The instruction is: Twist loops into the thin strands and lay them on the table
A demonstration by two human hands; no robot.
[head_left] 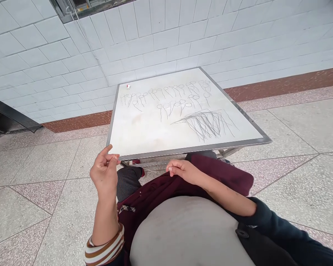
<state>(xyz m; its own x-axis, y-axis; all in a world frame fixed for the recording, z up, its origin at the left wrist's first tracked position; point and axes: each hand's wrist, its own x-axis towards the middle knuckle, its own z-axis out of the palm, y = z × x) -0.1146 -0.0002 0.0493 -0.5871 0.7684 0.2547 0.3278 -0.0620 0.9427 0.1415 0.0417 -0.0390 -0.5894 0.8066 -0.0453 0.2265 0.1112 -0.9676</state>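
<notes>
My left hand (105, 166) is raised at the near left corner of the table, its thumb and forefinger pinched together on a thin wire-like strand (144, 168). The strand slants down to the right, over my lap, toward my right hand (183, 171). That hand is closed in front of my belly, fingers curled against the thumb; whether the strand reaches into it is too fine to tell. On the white tabletop (138, 136) lie rows of thin dark strands with looped ends (166, 92). Nearer me on the right, a tangled bunch of long loose strands (208, 123) is spread out.
A small white and red object (128, 87) sits at the table's far left corner. A grey metal edge (183, 150) frames the tabletop. Behind stands a white tiled wall (166, 37) with a hanging cord (96, 57). Dark red cloth (222, 171) covers my lap.
</notes>
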